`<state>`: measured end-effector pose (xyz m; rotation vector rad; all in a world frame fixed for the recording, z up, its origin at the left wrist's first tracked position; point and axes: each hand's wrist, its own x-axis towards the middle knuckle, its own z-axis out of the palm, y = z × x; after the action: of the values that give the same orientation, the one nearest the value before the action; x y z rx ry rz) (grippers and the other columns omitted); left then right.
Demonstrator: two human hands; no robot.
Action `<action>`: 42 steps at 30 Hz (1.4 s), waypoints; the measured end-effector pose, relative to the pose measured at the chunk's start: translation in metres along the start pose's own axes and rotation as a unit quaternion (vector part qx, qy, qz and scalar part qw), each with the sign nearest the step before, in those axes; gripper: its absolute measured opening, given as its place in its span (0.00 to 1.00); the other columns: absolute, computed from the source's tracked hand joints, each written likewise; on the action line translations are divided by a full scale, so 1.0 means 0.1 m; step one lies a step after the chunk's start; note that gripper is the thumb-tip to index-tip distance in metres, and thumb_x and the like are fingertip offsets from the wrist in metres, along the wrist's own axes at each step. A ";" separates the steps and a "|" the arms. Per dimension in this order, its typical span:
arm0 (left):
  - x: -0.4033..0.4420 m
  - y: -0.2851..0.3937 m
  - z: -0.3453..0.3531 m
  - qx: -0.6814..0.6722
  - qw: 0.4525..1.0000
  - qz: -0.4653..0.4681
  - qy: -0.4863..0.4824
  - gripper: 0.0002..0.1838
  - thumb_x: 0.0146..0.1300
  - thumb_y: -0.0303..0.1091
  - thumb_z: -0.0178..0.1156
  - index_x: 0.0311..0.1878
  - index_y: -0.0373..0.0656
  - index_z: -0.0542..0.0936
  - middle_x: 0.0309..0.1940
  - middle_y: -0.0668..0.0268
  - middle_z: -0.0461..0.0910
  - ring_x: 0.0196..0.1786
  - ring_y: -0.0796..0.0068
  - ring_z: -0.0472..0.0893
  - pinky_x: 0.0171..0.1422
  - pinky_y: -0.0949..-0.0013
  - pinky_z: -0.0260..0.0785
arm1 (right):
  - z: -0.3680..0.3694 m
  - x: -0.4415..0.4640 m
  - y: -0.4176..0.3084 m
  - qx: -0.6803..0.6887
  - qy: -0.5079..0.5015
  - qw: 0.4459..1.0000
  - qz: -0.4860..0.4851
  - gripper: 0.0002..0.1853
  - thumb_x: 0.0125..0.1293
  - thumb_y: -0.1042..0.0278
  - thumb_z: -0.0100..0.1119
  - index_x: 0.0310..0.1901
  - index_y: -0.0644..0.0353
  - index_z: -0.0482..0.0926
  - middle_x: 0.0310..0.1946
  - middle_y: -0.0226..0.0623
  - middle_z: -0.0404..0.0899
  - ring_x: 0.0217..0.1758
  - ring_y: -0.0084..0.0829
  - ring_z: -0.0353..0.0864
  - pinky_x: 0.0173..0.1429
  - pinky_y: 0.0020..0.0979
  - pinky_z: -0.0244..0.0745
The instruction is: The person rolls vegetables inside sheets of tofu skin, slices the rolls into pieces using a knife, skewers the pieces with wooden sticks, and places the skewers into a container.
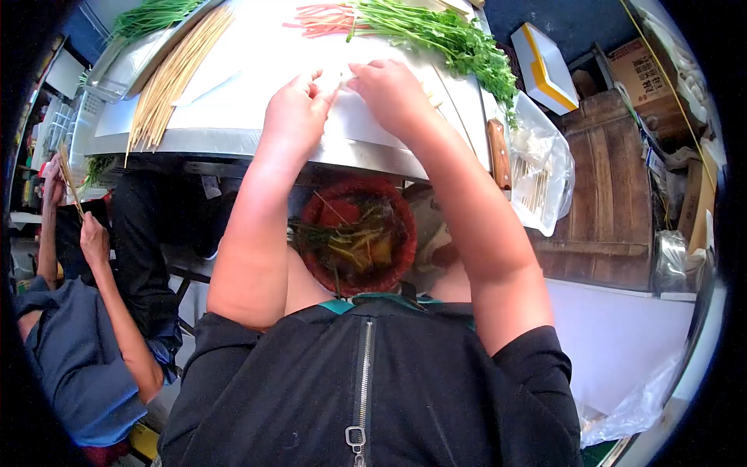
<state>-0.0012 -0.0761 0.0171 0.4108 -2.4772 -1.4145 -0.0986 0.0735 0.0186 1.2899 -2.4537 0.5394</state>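
Observation:
My left hand point(299, 109) and my right hand point(389, 92) are close together above the white table top point(257, 31). The fingers of both are pinched, with something small and pale between them that blends into the white surface. Just beyond them lies a bunch of leafy green herbs point(459, 43), its leaves toward the right. Thin pink strips point(323, 19) lie at the left end of the herbs. To the left rests a long pile of bamboo skewers point(175, 89). A wooden-handled knife point(499, 152) sits at the table's right edge.
Below the table stands a red bin point(407, 233) with plant scraps. A clear plastic bag point(554, 152) with skewers hangs at the right, near a white-and-yellow box point(545, 70). At left, another person's hands point(95, 237) hold thin sticks point(71, 183). Long greens point(152, 19) lie beside a metal tray point(128, 74).

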 end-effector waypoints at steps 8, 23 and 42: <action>-0.15 0.11 0.16 -0.338 0.939 0.004 -0.062 0.16 0.64 0.38 0.70 0.46 0.34 0.85 0.35 0.69 0.84 0.36 0.84 0.78 0.41 0.76 0.73 | -0.25 -0.43 -0.28 0.615 0.015 0.747 0.251 0.21 0.72 0.63 0.60 0.63 0.62 0.77 0.39 0.31 0.83 0.38 0.27 0.80 0.46 0.28 0.76; -0.07 -0.01 0.24 0.209 0.955 0.213 0.001 0.15 0.64 0.32 0.64 0.50 0.35 0.84 0.43 0.52 0.79 0.48 0.52 0.80 0.54 0.58 0.73 | -0.55 -1.22 -0.03 -0.152 0.068 0.973 0.160 0.08 0.64 0.73 0.59 0.44 0.58 0.83 0.33 0.39 0.79 0.38 0.42 0.81 0.41 0.39 0.78; -0.03 -0.01 0.14 0.090 0.988 0.124 0.006 0.14 0.62 0.34 0.69 0.46 0.33 0.85 0.39 0.55 0.86 0.39 0.70 0.85 0.49 0.69 0.77 | -0.74 -1.60 -0.56 0.132 0.015 0.973 0.188 0.14 0.61 0.79 0.60 0.48 0.60 0.84 0.31 0.42 0.78 0.33 0.41 0.80 0.39 0.34 0.75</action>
<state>-0.0035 -0.0642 0.0093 0.1358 -2.5501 -1.0939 0.0425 0.1932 0.0230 0.8895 -2.6815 1.0024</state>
